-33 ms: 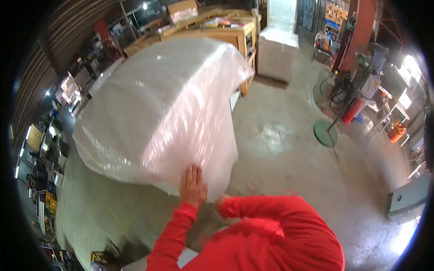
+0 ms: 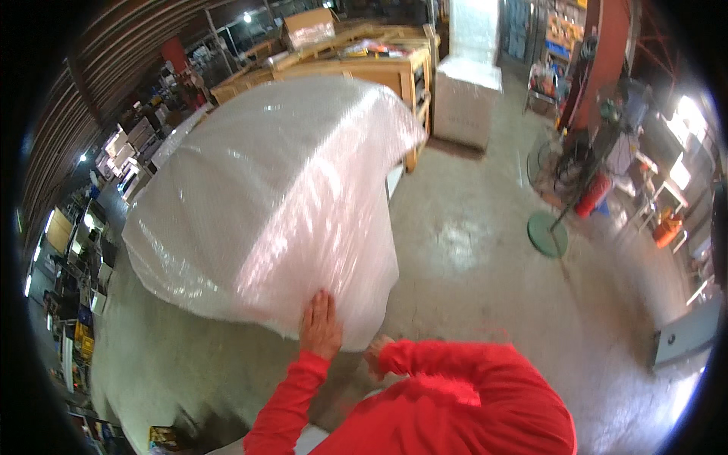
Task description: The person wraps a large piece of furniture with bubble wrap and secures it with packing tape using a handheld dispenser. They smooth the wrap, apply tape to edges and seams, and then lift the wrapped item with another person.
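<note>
- Looking down over a workshop floor; shelving with small boxes and tools [image 2: 72,250] curves along the far left rim, dim and blurred.
- Large bulky object wrapped in clear bubble plastic sheeting [image 2: 265,197] fills the left-centre of the view, standing on the grey concrete floor [image 2: 470,250]. Its top surface is broad and rounded; light glares pink-white off the wrap. What lies under the wrap cannot be made out.
- Left hand [image 2: 321,324], red sleeve, palm flat against the lower near edge of the wrapped object, fingers extended and close together, pointing upward. Pressing on the plastic, not closed around anything.
- Right hand [image 2: 374,353], also red-sleeved, sits just beside the left one at the bottom corner of the wrap. Fingers look curled, touching the hem of the plastic; whether they pinch it cannot be told.
- Red-clad shoulder and arm of the person cover the lower centre.
- Behind the wrapped object: light wooden workbench [image 2: 379,72] with a cardboard box on top; beside it a white wrapped block [image 2: 464,102].
- Right of centre: a pedestal fan with a round green base [image 2: 547,231], a red cylinder [image 2: 591,193] near it.
- Far right: grey metal cabinet [image 2: 686,334] at the rim.
</note>
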